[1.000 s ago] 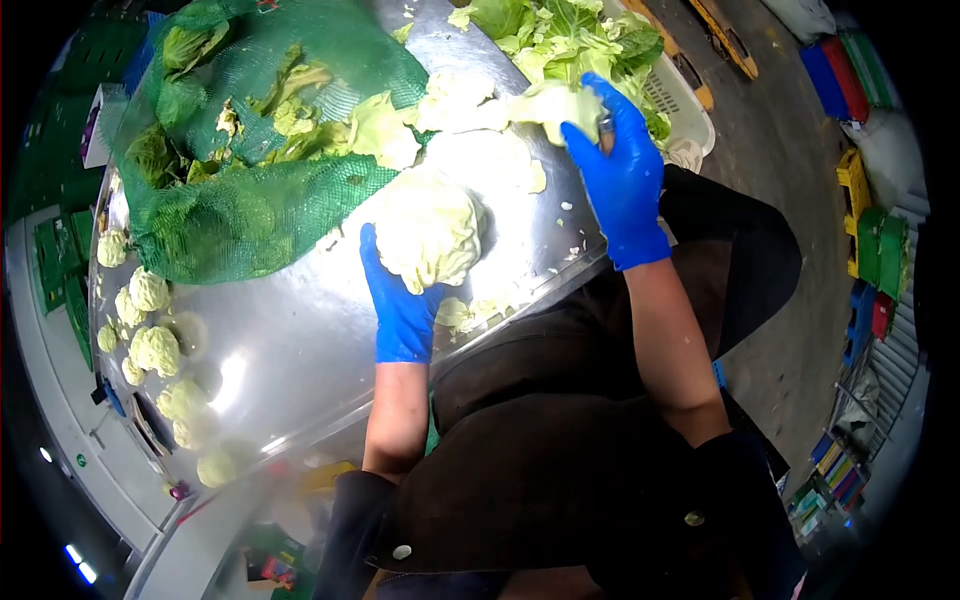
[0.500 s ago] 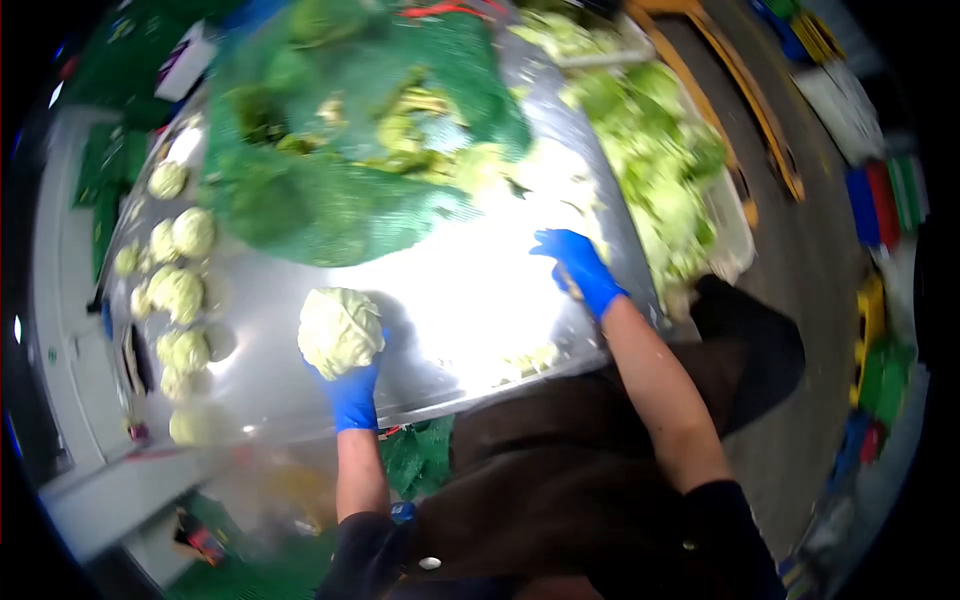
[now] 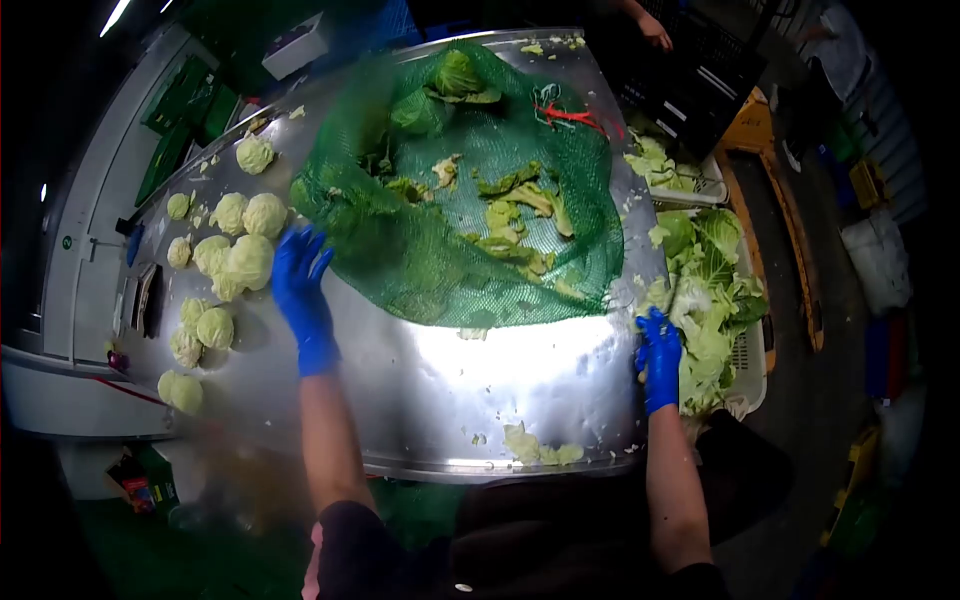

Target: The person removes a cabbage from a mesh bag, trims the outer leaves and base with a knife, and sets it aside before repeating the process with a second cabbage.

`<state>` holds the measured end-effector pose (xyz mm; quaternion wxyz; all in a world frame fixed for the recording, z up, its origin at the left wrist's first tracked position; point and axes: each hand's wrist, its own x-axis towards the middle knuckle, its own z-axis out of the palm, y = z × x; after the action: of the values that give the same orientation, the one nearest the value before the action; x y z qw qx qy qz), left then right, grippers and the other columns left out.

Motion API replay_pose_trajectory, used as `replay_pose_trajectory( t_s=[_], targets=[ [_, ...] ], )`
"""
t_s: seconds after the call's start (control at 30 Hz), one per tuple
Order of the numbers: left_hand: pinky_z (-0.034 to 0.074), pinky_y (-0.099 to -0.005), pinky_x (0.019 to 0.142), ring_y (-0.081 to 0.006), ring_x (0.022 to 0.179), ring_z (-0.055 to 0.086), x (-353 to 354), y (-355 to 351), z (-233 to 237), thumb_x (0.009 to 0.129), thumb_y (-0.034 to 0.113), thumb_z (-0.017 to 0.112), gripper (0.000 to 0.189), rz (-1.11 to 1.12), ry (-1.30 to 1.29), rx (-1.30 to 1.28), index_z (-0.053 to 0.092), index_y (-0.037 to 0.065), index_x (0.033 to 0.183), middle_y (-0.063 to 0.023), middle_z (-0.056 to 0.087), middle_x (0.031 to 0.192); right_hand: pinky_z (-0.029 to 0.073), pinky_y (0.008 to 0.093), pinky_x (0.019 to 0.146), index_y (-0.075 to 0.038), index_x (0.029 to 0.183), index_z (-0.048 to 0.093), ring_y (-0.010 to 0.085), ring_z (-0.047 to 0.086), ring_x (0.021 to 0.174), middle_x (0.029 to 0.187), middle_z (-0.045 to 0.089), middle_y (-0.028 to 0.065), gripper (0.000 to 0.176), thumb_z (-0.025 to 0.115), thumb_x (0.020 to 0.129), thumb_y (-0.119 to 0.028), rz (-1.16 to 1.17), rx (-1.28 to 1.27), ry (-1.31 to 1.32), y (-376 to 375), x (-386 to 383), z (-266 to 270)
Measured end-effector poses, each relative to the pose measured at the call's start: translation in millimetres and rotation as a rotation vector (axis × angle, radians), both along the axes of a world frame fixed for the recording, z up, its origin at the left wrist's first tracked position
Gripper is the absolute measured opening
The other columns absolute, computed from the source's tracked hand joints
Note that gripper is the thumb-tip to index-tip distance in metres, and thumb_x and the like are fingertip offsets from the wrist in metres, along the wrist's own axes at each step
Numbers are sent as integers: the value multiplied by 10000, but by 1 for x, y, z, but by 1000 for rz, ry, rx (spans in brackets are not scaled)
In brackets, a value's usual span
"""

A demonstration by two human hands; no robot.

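Note:
My left hand [image 3: 302, 290], in a blue glove, is open with fingers spread over the metal table [image 3: 370, 360]. Close to its fingertips sits a trimmed pale cabbage [image 3: 250, 262], one of several heads grouped on the left side. My right hand [image 3: 659, 362], also gloved in blue, is at the table's right edge with its fingers curled; what they hold is hidden. Beside it, trimmed cabbage leaves [image 3: 705, 325] fill a white crate [image 3: 757, 345]. A green mesh sack [image 3: 420, 290] lies across the table, with a whole green cabbage [image 3: 457, 75] at its far end.
Leaf scraps [image 3: 540, 448] lie along the near table edge, and loose leaves [image 3: 525, 215] are at the sack. Red string [image 3: 575, 118] rests at its far right. Beyond stand black crates [image 3: 690, 85] near another person's hand [image 3: 654, 32]. An orange pallet truck [image 3: 790, 230] is right of the crates.
My left hand has let go of a cabbage and moved up and left, beside the grouped heads. My right hand has shifted right to the table edge. The camera view has tilted.

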<state>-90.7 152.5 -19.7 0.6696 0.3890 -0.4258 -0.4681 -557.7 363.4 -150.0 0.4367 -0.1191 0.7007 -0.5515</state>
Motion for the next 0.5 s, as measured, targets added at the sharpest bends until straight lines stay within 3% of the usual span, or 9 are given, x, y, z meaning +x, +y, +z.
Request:
replay_pose_trajectory(
  t_s=[0.07,0.1,0.2,0.27,0.33,0.43,0.5],
  targets=[
    [466,-394,1012,-274,1181,595,-47,-25,11,980,190,562,367,-124,-313,-16,581,12,1300,-157,628,1265,339,234,374,-149,1292,586,67,446,439,791,607,-18,341,616,967,-248,74,28,20,-8,14,-2],
    [464,-369,1002,-248,1163,604,-70,-34,10,957,168,600,355,-172,-439,-64,602,13,1277,-141,645,1232,333,232,376,-141,1309,573,66,444,446,859,608,-16,345,597,979,-239,104,-79,147,-3,9,-25],
    [452,-325,984,-200,1136,612,-125,-50,12,902,150,686,369,-299,-881,-147,632,28,1246,-113,669,1187,320,225,381,-131,1313,570,66,433,448,971,633,-10,340,589,980,-193,-325,-200,-127,-11,-31,-41],
    [457,-373,965,-295,1094,625,-147,-62,2,926,276,656,393,-408,-1069,-155,636,29,1231,-177,668,1164,315,218,384,-100,1297,584,58,409,446,997,663,4,329,588,970,-145,-423,-191,130,-12,-46,-26],
    [469,-399,958,-378,1018,626,-154,-82,-29,937,413,605,420,-438,-1379,-292,690,18,1056,-204,676,1079,323,213,395,-76,1250,611,47,407,448,940,679,24,284,577,974,-132,-310,-161,136,-5,-41,-9],
    [506,-424,820,-403,834,622,-147,-100,-56,962,472,527,477,-540,-1757,-259,681,39,833,-202,667,858,327,211,407,-61,1202,633,40,408,448,879,686,48,245,568,973,-118,-154,-103,9,7,-11,-20],
    [496,-453,732,-407,749,608,-138,-93,-45,968,477,508,503,-426,-1689,-233,640,51,735,-195,631,761,332,210,413,-58,1180,642,40,414,450,857,683,57,227,566,975,-122,-116,-107,32,12,-3,-16]
  ],
)
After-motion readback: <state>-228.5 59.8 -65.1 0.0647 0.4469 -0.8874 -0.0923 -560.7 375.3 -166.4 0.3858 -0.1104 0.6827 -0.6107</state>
